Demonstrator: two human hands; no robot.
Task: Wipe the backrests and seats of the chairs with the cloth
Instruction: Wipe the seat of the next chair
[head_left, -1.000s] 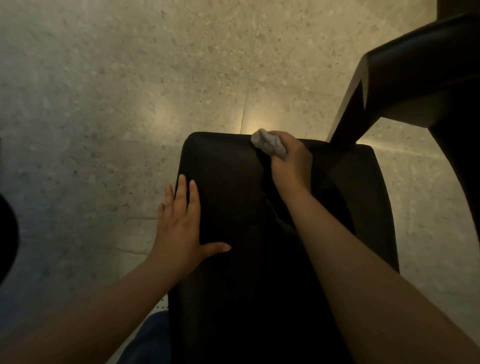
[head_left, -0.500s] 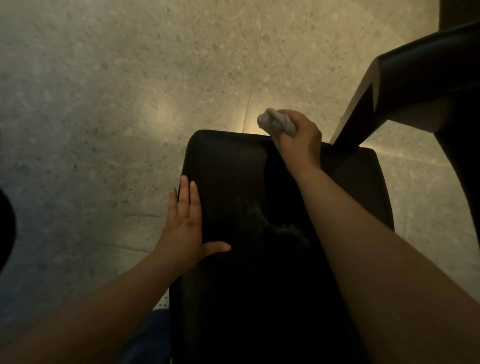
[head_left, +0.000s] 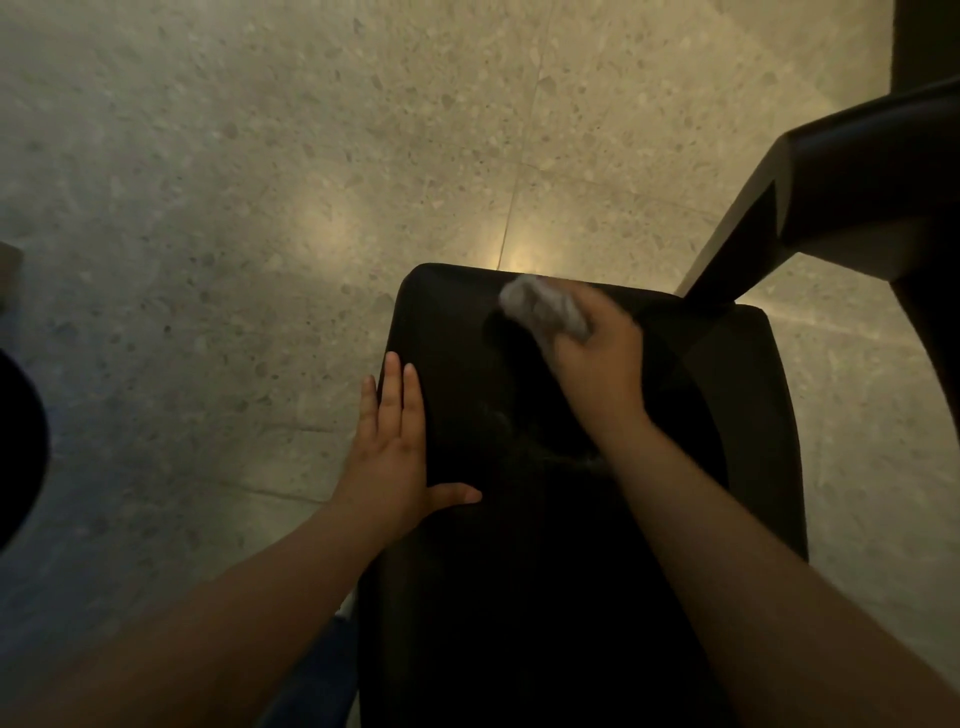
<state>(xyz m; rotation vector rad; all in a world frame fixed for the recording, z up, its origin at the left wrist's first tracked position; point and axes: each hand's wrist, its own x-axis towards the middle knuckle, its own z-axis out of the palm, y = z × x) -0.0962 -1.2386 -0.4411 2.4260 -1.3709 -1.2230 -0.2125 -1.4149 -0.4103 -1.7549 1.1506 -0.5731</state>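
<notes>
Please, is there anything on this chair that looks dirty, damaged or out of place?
Only faint pale streaks near the middle of the black seat, by the wrist of the right hand. They could be dust or wipe marks; it is too dim to tell. Nothing looks spilled or broken.

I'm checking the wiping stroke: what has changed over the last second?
The right hand, gripping the grey cloth, pushed out past the far edge of the black chair, then drew back toward the person; the cloth is now just inside that edge. Nothing was taken up or let go. The left hand stayed flat on the chair's left side.
</notes>
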